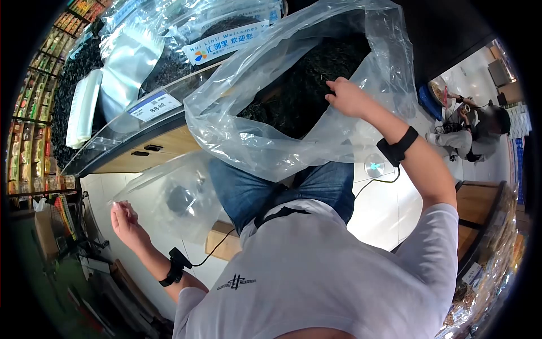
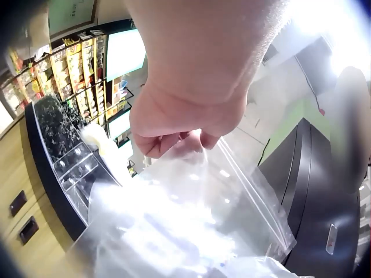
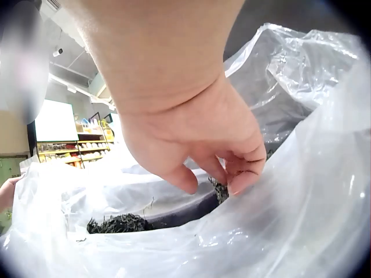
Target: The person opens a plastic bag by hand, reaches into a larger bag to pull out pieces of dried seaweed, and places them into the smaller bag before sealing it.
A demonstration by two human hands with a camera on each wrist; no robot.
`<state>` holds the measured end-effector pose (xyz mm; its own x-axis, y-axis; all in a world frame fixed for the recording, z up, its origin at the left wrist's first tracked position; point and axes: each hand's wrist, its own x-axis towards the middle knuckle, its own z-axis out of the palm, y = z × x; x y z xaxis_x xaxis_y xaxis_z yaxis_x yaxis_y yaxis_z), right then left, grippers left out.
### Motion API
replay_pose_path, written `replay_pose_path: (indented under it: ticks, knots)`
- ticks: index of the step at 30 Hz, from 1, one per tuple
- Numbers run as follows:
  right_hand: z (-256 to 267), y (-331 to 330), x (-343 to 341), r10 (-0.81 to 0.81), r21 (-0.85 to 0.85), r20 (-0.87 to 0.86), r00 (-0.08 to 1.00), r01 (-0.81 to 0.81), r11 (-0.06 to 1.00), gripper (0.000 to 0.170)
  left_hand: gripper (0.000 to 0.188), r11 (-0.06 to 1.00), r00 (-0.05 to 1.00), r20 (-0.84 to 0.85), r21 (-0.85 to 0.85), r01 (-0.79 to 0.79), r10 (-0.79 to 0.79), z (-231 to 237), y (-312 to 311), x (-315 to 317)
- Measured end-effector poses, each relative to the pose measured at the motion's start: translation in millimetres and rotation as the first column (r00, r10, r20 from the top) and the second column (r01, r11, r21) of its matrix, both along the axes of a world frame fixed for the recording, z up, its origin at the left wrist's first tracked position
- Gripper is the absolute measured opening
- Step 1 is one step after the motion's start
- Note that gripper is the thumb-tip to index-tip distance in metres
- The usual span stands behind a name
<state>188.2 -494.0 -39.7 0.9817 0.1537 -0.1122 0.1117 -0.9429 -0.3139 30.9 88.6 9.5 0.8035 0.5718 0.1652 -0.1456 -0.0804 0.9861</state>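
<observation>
In the head view, a large clear plastic bag [image 1: 254, 152] spreads wide open over my lap, with dark dried shreds [image 1: 299, 104] inside. At the lower left my left hand [image 1: 129, 226] pinches an edge of the clear plastic, which stretches toward the bag's near side. The left wrist view has the same left hand [image 2: 185, 116] with the film hanging from its fingertips. Over the bag's mouth is my right hand [image 1: 350, 97], fingers loosely bent. In the right wrist view, the right hand's thumb and fingers [image 3: 246, 182] stand apart above a tuft of shreds [image 3: 220, 191].
A bin with a clear front edge and a price tag [image 1: 155, 106] stands ahead, holding more dark shreds and a plastic bag roll [image 1: 84, 107]. Packed shelves [image 1: 31, 130] rise at the left. A person [image 1: 480, 135] crouches at the far right, near a wooden display [image 1: 480, 209].
</observation>
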Motion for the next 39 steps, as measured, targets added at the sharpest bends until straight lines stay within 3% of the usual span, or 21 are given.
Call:
replay_pose_path:
  ticks: [2,4,8,13,16,18,20,24,27,28,30,32,34,36,38,39]
  knots:
    - [-9.1,3.3,-0.3,0.028,-0.053,-0.048,0.998,-0.031,0.998,0.058,0.029,0.999,0.999,-0.038,0.001,0.034,-0.034,-1.9,5.2,-5.5]
    - [-20.0,7.9,-6.5,0.032,-0.071,0.100,0.994,-0.025,0.997,0.059,0.027,0.997,0.999,-0.039,-0.083,-0.007,0.004,-11.4,5.1,-7.1]
    - [-10.1,26.4,-11.5,0.036,-0.107,0.076,0.996,-0.027,0.994,0.069,0.026,0.993,0.995,-0.083,-0.115,0.036,-0.046,-16.3,-13.6,-7.4]
    - [-4.1,48.6,-15.4,-0.026,0.139,0.063,0.998,0.017,0.990,0.083,0.024,0.990,0.988,-0.119,-0.114,0.082,-0.096,-31.4,-22.9,-6.4]
    - [-7.9,56.5,-13.6,0.015,0.014,-0.017,1.000,-0.015,1.000,0.086,0.024,0.991,0.984,-0.130,-0.079,0.112,-0.122,-36.9,-26.1,-6.5]
    - [-1.8,59.4,-15.0,0.021,0.016,-0.087,0.996,-0.020,1.000,0.078,0.025,0.991,0.986,-0.111,-0.060,0.122,-0.128,-41.8,-24.6,-8.5]
    - [-6.6,60.1,-16.0,0.039,-0.112,-0.008,0.999,-0.040,0.993,0.069,0.025,0.987,0.982,-0.104,-0.047,0.155,-0.159,-44.7,-18.3,-10.9]
    - [0.6,62.7,-14.8,0.013,-0.161,0.024,1.000,-0.009,0.987,0.061,0.025,0.988,0.981,-0.113,-0.030,0.154,-0.156,-38.6,-14.0,-12.6]
    - [-6.4,58.6,-9.4,0.032,-0.226,0.063,0.998,-0.017,0.974,0.055,0.025,0.999,0.999,-0.049,0.038,0.008,-0.006,-23.8,-6.2,-4.4]
    - [-8.4,57.6,-6.6,0.026,-0.230,0.023,0.999,-0.020,0.973,0.052,0.026,0.994,0.996,-0.090,0.108,-0.015,0.025,-9.1,1.5,-2.7]
    - [-11.7,57.3,-4.3,0.022,-0.230,-0.013,1.000,-0.024,0.973,0.049,0.026,0.968,0.988,0.005,0.198,-0.154,0.156,19.8,18.6,7.3]
    - [-15.1,55.1,-4.5,0.032,-0.209,0.082,0.996,-0.014,0.978,0.047,0.027,0.904,0.949,0.110,0.290,-0.314,0.294,59.3,25.8,17.6]
    - [-2.0,55.4,-4.2,-0.016,-0.161,0.055,0.998,0.024,0.987,0.048,0.028,0.820,0.921,0.242,0.425,-0.382,0.304,103.5,33.4,23.9]
    - [1.1,52.7,-5.1,-0.070,-0.111,0.028,0.997,0.072,0.991,0.050,0.030,0.798,0.866,0.395,0.391,-0.459,0.305,140.4,47.3,38.9]
    - [-0.8,48.5,-6.4,-0.067,-0.026,0.145,0.987,0.072,0.997,0.051,0.028,0.591,0.735,0.595,0.479,-0.649,0.326,177.9,83.3,58.2]
    - [-0.6,49.1,-7.6,-0.070,-0.021,0.145,0.987,0.074,0.997,0.051,0.029,0.648,0.691,0.641,0.377,-0.662,0.334,201.2,95.4,71.0]
